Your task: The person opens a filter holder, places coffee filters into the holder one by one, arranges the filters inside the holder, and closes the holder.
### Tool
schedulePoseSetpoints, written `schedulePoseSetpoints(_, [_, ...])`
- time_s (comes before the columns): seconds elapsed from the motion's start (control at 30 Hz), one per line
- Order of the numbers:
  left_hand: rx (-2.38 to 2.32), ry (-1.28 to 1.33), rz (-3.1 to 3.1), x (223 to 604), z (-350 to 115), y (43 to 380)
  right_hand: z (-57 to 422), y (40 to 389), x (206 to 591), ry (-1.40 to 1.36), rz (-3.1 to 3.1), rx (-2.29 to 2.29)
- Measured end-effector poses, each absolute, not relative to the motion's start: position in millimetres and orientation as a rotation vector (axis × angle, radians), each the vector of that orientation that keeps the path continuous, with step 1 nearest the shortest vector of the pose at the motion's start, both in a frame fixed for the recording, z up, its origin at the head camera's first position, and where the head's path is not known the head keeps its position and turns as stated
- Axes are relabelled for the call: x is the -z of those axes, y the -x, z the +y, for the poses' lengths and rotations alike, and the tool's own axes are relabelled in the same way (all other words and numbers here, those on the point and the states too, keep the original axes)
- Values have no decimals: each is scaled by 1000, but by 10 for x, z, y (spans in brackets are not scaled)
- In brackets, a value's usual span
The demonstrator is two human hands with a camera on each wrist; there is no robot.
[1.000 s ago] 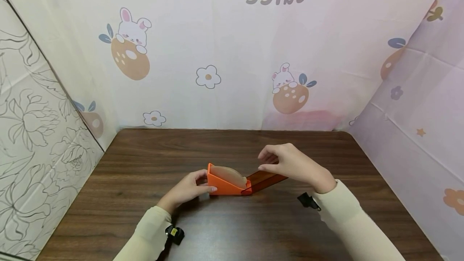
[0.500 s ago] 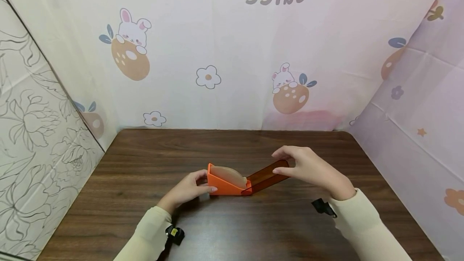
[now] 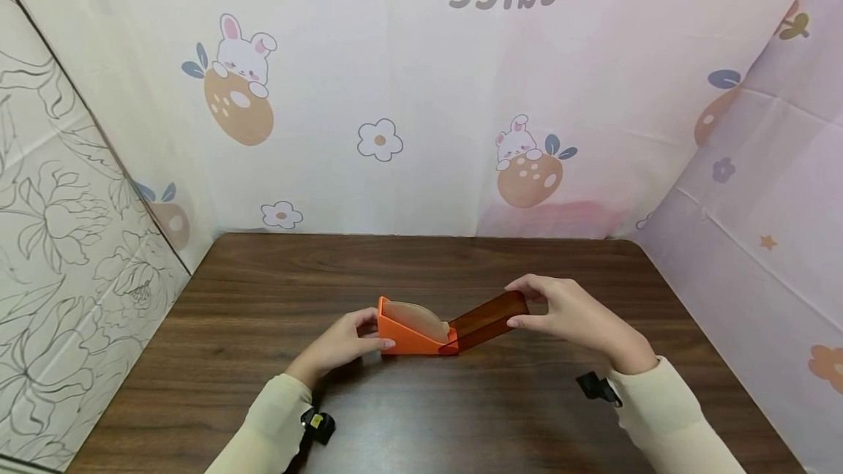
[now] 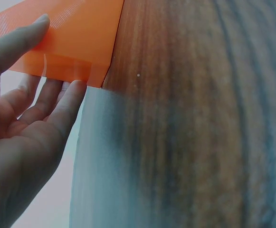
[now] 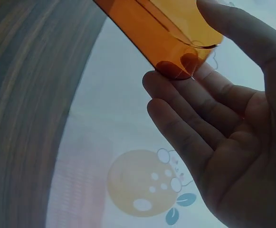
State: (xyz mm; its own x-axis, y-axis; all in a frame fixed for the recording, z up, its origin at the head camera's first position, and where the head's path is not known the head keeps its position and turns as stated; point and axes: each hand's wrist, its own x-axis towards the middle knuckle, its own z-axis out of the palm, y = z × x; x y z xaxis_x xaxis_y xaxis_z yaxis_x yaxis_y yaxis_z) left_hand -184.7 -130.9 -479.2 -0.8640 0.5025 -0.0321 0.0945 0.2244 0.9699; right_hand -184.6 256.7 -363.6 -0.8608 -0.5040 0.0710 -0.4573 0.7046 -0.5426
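Orange box [image 3: 411, 335] sits open on tabletop [image 3: 263, 291]; our left hand [image 3: 339, 346] fingers grip its near-left end. Right hand [image 3: 576, 317] fingers pinch the translucent lid [image 3: 487, 319], tilted up w/ its far-right end raised; we judge closing not done yet.

Under your hands the surface [image 3: 421, 415] is dark wood grain with a low sheen. The orange box [image 3: 408, 335] looks like opaque matt plastic, finely ribbed in the left wrist view, while its lid [image 3: 490, 317] is glossy, see-through amber plastic (smooth, catching reflections). The backdrop [image 3: 421, 93] behind is thin printed cloth, creased and matt.
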Motion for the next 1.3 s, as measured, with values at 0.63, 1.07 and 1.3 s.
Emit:
schedulePoseSetpoints(0.63, [-1654, -544, 2187, 4804, -1321, 1859, 2665, 1917, 3860, 837, 2728, 944])
schedulePoseSetpoints(1.07, [-1648, -535, 2195, 4810, -1317, 1853, 2587, 1931, 3820, 858, 2696, 997])
schedulePoseSetpoints(1.3, [-1660, -549, 2194, 4824, -1316, 1861, 2526, 1945, 3805, 884, 2720, 1014])
